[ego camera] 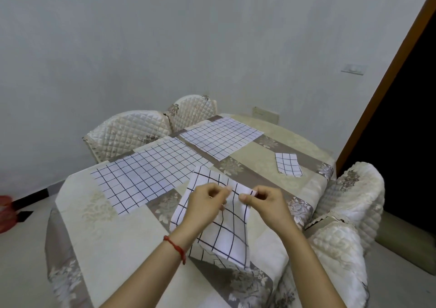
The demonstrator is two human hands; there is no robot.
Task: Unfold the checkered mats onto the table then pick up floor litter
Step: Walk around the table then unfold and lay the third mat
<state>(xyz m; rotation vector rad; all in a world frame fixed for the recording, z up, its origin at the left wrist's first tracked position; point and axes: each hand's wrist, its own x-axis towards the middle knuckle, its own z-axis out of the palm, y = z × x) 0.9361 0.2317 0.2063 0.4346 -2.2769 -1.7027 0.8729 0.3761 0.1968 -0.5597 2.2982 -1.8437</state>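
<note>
Two bare forearms, the left wearing a red string bracelet [175,248]. Left hand [205,205] and right hand [267,202] are each pinching the top edge of one half-folded white checkered cloth mat [226,232], which is hanging over the near counter [94,225].

Risk, judged: a layer is liable to be slipping from the pinch, leaving the mat creased or overlapping its neighbour.

Count: checkered mats four — two lying spread flat [146,178] [221,138], one in hand, one small folded [288,163]. Quilted cream chairs, four showing.
</note>
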